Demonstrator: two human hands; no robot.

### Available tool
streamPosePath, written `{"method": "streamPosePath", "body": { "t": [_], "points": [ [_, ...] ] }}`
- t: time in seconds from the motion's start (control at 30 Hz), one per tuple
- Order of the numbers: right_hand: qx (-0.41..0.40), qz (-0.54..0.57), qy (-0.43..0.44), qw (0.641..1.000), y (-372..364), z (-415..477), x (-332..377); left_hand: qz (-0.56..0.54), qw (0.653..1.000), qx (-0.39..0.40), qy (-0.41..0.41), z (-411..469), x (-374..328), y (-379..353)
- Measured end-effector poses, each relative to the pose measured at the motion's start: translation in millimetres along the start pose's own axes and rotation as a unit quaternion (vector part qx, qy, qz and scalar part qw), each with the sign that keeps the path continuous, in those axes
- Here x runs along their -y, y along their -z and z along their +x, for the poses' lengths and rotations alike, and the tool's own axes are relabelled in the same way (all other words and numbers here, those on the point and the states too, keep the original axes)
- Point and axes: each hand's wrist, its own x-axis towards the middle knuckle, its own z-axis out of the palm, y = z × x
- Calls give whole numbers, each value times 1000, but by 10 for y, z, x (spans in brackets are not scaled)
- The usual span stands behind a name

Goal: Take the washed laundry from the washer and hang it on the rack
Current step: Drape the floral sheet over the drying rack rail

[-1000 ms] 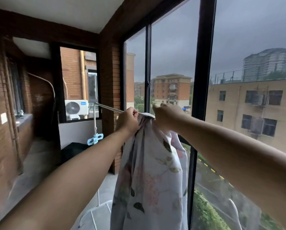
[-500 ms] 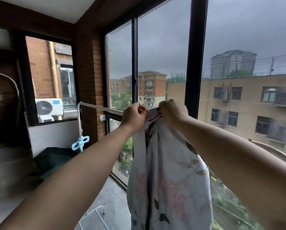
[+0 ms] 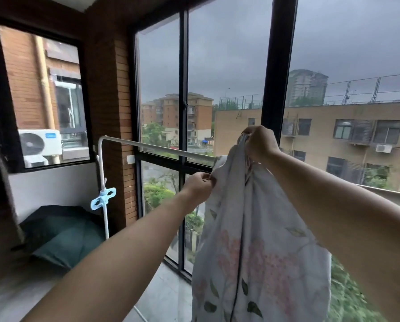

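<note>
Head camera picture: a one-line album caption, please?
Left hand and right hand pinch a white floral cloth at the white metal rack bar.

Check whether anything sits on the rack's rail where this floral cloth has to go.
Nothing visible does. The rail is bare from its corner to the floral cloth, which the left hand and right hand hold beside it. The blue clip hangs lower, on the upright post.
</note>
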Motion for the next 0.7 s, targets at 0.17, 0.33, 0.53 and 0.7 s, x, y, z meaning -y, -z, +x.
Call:
{"method": "streamPosePath", "body": {
  "t": [0.17, 0.33, 0.53, 0.7],
  "points": [
    [-7, -3, 14, 1000, -131, 166, 207, -27, 999, -42, -21, 190, -8, 162],
    [-14, 9, 28, 999, -366, 414, 354, -107, 990, -90, 13, 584, 95, 494],
    [-34, 31, 56, 997, -646, 814, 656, -136, 979, -152, -1, 1030, 113, 900],
    [-20, 39, 40, 998, -866, 1119, 837, -135, 970, -201, -9, 1373, 119, 1240]
  ]
}}
